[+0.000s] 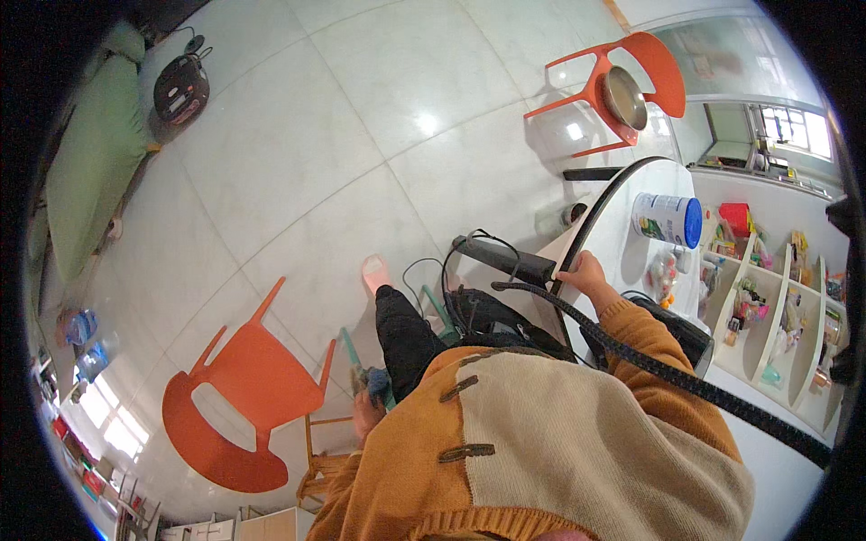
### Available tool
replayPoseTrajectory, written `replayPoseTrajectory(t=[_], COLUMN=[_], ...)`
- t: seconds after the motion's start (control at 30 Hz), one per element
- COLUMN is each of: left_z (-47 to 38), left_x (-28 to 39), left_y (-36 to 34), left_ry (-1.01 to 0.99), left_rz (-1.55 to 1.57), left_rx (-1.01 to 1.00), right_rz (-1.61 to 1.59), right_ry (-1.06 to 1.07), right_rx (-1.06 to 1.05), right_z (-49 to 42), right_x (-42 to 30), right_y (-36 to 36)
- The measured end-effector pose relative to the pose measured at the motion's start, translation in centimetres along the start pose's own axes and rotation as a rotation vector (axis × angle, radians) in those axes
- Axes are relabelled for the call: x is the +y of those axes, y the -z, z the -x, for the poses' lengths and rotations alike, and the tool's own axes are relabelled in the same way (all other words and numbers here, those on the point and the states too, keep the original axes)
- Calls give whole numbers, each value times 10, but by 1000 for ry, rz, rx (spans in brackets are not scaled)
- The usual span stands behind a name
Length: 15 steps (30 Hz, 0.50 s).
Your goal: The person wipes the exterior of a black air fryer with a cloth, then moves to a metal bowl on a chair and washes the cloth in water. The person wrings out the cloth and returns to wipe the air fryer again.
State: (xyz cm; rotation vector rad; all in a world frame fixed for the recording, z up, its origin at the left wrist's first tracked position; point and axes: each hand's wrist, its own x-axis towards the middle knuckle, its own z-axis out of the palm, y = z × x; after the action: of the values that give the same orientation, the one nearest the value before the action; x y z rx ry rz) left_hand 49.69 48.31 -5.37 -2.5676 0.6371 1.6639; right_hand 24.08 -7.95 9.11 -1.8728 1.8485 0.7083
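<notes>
My right hand (pixel 583 274) is at the dark-rimmed edge of a white table (pixel 612 260), its thumb and fingers gripping the rim beside the end of a long black bar (pixel 504 259). Low on the left, my left hand (pixel 369 411) holds a bunched blue cloth (pixel 379 384) next to a green chair or stool frame (pixel 350 351); its fingers are partly hidden. On the table lie a white can with a blue lid (pixel 666 220) and a clear bag of small items (pixel 664 274). A black braided strap or hose (pixel 649 372) crosses in front of my right arm.
An orange chair (pixel 260 379) stands at left; another (pixel 599 95), bearing a metal bowl (pixel 624 98), stands beyond the table. Loose black cables (pixel 443 284) hang near my legs. White shelves (pixel 751 345) line the right. A black appliance (pixel 181 88) sits on the tiled floor (pixel 304 169).
</notes>
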Motion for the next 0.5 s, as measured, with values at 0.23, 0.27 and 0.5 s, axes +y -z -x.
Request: replayPoseTrajectory(t=[0.23,0.27,0.5], left_z=[10,8,-5], left_x=[10,11,12], left_y=[18,17,43], left_ry=[-139,-134,-101], left_rz=[59,92,94], left_rx=[132,130,168], right_rz=[14,27,-17], right_ry=[-13,4,21], right_rx=[-14,14,-109], right_z=[-4,-5,-10], right_x=[2,3,3], right_y=[-2,-3,0])
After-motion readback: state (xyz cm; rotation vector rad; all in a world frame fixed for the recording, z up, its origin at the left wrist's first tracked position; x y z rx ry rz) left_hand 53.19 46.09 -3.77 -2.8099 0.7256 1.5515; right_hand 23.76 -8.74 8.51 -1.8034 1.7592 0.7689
